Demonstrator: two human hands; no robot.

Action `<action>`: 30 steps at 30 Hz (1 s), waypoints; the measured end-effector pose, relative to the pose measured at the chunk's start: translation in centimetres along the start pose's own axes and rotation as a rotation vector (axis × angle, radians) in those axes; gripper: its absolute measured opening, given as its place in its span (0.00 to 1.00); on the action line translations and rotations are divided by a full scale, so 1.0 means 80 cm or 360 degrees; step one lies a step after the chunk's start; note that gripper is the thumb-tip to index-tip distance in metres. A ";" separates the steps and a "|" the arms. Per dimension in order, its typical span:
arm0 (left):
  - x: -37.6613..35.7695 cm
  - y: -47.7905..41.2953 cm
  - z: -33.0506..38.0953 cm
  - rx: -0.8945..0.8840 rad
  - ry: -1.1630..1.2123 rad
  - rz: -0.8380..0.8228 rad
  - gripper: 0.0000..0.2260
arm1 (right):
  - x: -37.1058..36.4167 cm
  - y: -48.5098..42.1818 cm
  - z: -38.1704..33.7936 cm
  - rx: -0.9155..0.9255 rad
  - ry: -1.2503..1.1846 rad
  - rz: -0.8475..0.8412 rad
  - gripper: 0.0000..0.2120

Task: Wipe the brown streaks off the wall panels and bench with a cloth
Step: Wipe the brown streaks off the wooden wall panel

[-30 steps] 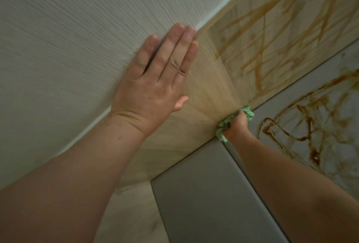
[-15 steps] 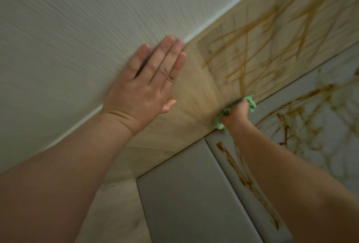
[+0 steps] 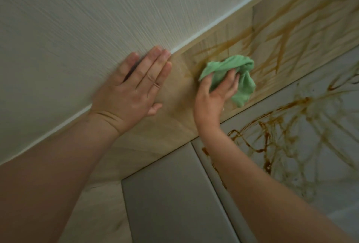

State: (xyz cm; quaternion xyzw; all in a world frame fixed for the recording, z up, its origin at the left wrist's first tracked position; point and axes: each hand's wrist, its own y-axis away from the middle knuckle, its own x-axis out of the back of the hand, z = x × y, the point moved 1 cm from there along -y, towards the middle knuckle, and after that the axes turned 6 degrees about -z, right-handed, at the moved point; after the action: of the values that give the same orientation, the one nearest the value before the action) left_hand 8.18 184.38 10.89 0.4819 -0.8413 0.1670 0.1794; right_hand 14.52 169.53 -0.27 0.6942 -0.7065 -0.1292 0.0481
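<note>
At far left and along the top, a white textured wall (image 3: 77,19) fills the field, bounded on its lower edge by a narrow white trim strip (image 3: 204,33) that runs diagonally up to the right. The left hand (image 3: 134,89) lies flat across this trim, its fingers (image 3: 155,62) released, straight and close together, with the fingertips at the trim line and the thumb resting on the wood panel (image 3: 171,132) below. The part of the wood panel under and just right of this hand shows only a faint tan haze. To the right, the right hand (image 3: 213,97) has its fingers clenched round a bunched green cloth (image 3: 233,71) and holds it against the wood panel, at the left end of the stained area; a loose fold of the cloth hangs down near the panel's lower edge. Brown streaks (image 3: 277,48) fan across the wood panel from the cloth toward the upper right. Below the panel lies the grey padded desk (image 3: 171,204), divided by a seam: the near left section appears unmarked, while the right section (image 3: 330,194) carries darker looping brown lines (image 3: 268,132), partly hidden by the right forearm. Both forearms enter from the near edge.
</note>
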 end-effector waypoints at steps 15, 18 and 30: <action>0.001 -0.001 0.001 0.0023 0.0047 0.0000 0.42 | 0.004 0.003 -0.062 0.0013 -0.0058 0.0012 0.33; 0.006 -0.003 0.001 0.0015 0.0085 0.0003 0.40 | -0.008 0.060 -0.041 0.0161 0.0157 -0.0374 0.34; 0.067 -0.021 -0.002 0.0024 0.0338 -0.0431 0.40 | 0.024 0.034 -0.066 0.0074 0.0030 -0.0384 0.30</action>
State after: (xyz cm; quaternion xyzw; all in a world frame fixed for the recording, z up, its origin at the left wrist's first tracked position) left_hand 7.15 179.65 13.69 0.5718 -0.7437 0.1974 0.2846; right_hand 13.15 167.05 5.30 0.7762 -0.6202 -0.1111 0.0225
